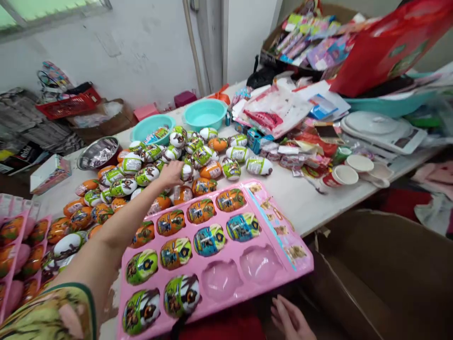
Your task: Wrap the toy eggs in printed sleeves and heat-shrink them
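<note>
My left hand (pixel 172 174) reaches over the pile of egg-shaped packages, its fingers bent down around a white and green egg (pixel 186 172); the fingertips are partly hidden. A pink moulded tray (pixel 253 293) lies tilted at the table's near edge. Orange eggs (pixel 201 211), blue eggs (pixel 209 239) and green and white eggs (pixel 181 295) sit in its hollows. Two hollows at the near right hold nothing. Below the tray's near edge, my right hand (pixel 290 319) hangs with fingers extended, apart from the tray and holding nothing.
Behind the pile stand two turquoise basins (pixel 205 114) and a metal bowl (pixel 99 153). Filled pink trays (pixel 16 255) stand at the left. Paper cups (pixel 341 175), a white scale (pixel 380 132) and packets crowd the right side. A large cardboard box (pixel 385 269) is beside the table.
</note>
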The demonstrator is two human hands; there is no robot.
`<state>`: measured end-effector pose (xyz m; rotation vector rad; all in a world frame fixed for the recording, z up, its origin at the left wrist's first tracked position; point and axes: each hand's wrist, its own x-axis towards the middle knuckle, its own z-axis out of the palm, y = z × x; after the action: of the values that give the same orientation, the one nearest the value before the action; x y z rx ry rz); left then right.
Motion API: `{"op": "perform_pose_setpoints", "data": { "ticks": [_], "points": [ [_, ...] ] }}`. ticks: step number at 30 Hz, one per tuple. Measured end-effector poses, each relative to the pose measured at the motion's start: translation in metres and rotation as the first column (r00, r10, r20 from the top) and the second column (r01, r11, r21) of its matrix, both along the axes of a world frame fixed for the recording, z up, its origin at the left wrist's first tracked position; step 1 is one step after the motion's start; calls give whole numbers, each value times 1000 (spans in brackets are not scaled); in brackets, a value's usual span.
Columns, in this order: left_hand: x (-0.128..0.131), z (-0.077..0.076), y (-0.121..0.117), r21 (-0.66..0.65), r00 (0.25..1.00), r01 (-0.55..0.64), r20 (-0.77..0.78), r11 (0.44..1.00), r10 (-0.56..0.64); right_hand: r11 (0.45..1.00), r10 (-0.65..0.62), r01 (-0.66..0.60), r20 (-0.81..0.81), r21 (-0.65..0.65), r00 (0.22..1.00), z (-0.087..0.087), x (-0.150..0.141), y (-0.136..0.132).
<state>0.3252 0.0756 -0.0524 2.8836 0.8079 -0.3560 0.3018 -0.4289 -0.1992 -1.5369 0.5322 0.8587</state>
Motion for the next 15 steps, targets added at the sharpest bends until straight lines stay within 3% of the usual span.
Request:
{"op": "perform_pose_setpoints", "data": {
  "ticks": [2,3,4,5,6,7,8,11,12,13,15],
  "points": [
    [-32,10,-38,-122,999,-8,35,992,12,998,28,-33,106,53,994,32,-8,19],
    [-49,10,-64,-249,998,23,60,968,-8,986,43,-63,130,155,991,47,-14,33],
    [-66,8,-95,-525,987,64,157,849,23,950,47,-86,133,301,990,60,-21,49],
    [-84,3,-129,-751,982,110,182,651,45,894,34,-84,119,440,992,70,-29,64],
    [-99,-3,-163,-878,985,135,167,459,30,845,24,-64,81,531,996,77,-37,79],
    [-113,-10,-196,-931,990,134,141,338,-4,819,-7,-15,36,574,999,82,-44,92],
    [-124,-17,-225,-933,992,124,125,337,-21,805,-37,38,-14,592,999,83,-52,101],
    [-140,-39,-276,-687,961,216,277,694,-25,807,-103,140,-97,573,990,76,-68,112],
    [-139,-45,-282,-578,942,266,324,771,-83,811,-113,135,-75,569,991,71,-70,110],
    [-137,-52,-282,-485,923,324,350,812,-159,830,-126,116,-20,546,992,65,-71,106],
    [-127,-65,-276,-361,890,413,354,836,-287,918,-197,133,139,374,970,50,-70,96]
  ]
}}
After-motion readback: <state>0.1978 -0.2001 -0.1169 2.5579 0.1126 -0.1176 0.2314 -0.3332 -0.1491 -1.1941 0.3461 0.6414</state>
